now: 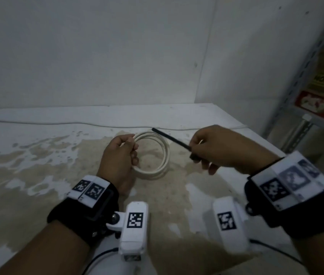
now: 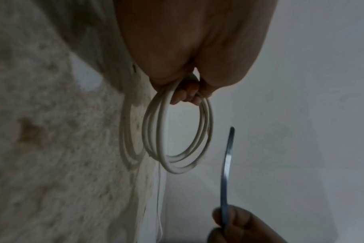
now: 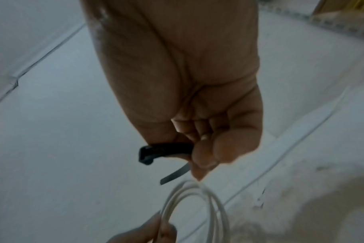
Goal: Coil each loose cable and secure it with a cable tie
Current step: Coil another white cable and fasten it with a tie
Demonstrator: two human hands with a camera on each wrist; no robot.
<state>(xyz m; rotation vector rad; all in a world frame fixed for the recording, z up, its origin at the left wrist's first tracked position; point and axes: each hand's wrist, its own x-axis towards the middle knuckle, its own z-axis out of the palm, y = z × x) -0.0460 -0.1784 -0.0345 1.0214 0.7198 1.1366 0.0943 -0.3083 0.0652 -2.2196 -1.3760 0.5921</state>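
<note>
1. Two forearms reach forward from the bottom of the head view, each with a black wrist strap that carries white marker blocks.
2. The left hand point(image 1: 120, 155) is turned with the palm to the right; its thumb and curled fingers point(image 2: 185, 95) pinch the left side of the white cable coil point(image 1: 153, 154).
3. This coil has several round loops. It is lifted a little above the stained white table point(image 1: 38, 155), and it throws a shadow on the surface in the left wrist view.
4. The right hand point(image 1: 222, 147) is raised at the right of the coil, the fingers closed around the head end of a black cable tie point(image 1: 170, 138).
5. The tie's strap points up and left, and its tip is over the far rim of the coil. I cannot tell if it touches.
6. A thin white wire point(image 1: 58, 122) lies along the far edge of the table, near the wall.
7. At the far right stands a metal shelf point(image 1: 295, 92) with boxes on it.
</note>
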